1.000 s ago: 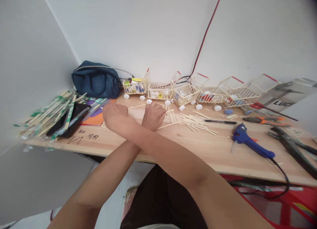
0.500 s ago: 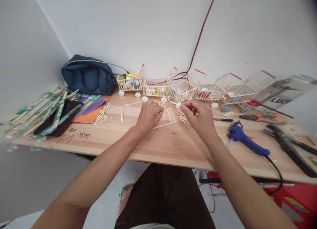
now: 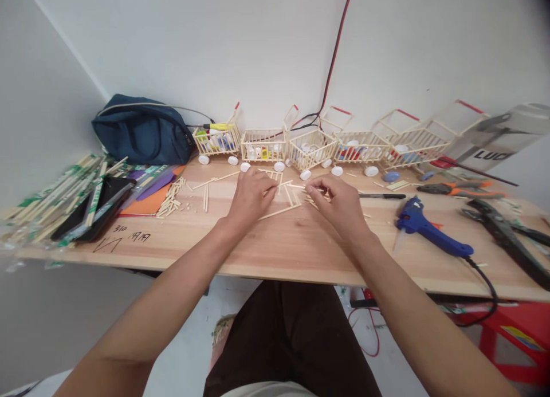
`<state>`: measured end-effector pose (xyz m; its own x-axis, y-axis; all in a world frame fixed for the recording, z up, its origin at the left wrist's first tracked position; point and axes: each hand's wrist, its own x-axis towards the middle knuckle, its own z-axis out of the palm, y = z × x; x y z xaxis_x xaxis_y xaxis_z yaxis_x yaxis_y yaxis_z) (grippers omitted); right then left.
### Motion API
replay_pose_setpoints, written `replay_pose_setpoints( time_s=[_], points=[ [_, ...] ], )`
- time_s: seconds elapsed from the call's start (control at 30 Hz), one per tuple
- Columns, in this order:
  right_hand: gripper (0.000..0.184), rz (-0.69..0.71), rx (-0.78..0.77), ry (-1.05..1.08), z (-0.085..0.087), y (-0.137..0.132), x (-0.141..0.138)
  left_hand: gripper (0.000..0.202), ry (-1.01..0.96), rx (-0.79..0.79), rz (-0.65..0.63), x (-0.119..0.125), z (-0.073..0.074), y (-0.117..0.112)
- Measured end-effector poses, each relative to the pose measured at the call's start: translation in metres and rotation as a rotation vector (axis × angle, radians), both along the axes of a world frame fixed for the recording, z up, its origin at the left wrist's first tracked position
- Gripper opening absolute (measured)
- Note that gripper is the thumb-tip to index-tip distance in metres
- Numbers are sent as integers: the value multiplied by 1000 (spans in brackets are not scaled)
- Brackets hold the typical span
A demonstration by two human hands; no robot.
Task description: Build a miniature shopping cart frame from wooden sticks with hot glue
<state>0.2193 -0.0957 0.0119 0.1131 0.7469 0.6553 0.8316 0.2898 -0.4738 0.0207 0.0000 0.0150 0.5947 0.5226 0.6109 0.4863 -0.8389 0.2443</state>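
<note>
My left hand (image 3: 253,193) rests at the table's middle, fingers bent together at the upper edge of a small ladder-like frame of wooden sticks (image 3: 280,211). Part of that frame lies hidden under the hand. Between the thumb and fingertips of my right hand (image 3: 337,199) is a short thin wooden stick (image 3: 297,185), pointing left over the frame's upper right side. Another stick frame (image 3: 275,174) lies just beyond my left hand. Loose short sticks are partly covered by my right hand.
Several miniature stick shopping carts (image 3: 263,146) line the wall. A blue glue gun (image 3: 429,234), pliers (image 3: 459,189) and a black pen (image 3: 382,196) lie right. Leftward are cut sticks (image 3: 172,199), wrapped stick bundles (image 3: 64,191), a black tray (image 3: 109,199) and a blue bag (image 3: 144,130).
My right hand has brought the short stick down and left, to the frame by my left hand. My left hand has stayed at the frame. The whole view has shifted slightly.
</note>
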Motion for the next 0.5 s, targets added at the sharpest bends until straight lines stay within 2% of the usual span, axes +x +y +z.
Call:
replay_pose_setpoints(
  time_s=[0.5],
  points=[
    [10, 10, -27, -10, -3, 4, -4, 17, 2, 65, -23, 0, -5, 3]
  ],
)
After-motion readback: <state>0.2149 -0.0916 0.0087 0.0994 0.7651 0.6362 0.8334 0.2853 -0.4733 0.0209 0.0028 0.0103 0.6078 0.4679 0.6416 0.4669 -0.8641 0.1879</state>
